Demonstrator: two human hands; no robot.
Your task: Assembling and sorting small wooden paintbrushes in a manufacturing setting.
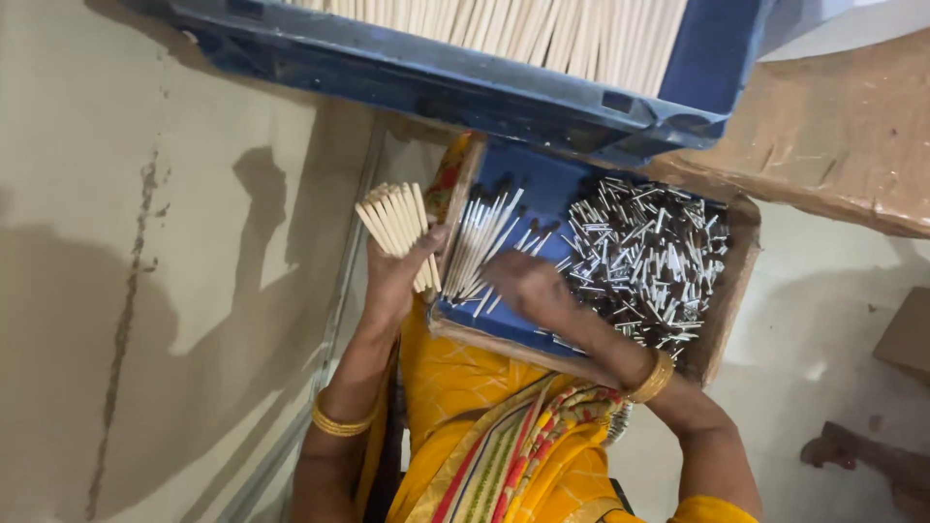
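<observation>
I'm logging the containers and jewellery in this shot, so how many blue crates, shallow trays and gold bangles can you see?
Blue crates: 1
Shallow trays: 1
Gold bangles: 2, one on the left wrist, one on the right wrist
Total: 4

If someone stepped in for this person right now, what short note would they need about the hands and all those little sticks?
Left hand: gripping a bundle of pale sticks, held up beside the tray.
Right hand: reaching down into the blue tray, fingers at a loose row of sticks; it is blurred, so whether it grips any cannot be told.
Right side of tray: heap of small metal and dark pieces.
Above: blue crate full of pale sticks.
Done: one bundle gathered. Left: loose sticks in the tray.
</observation>
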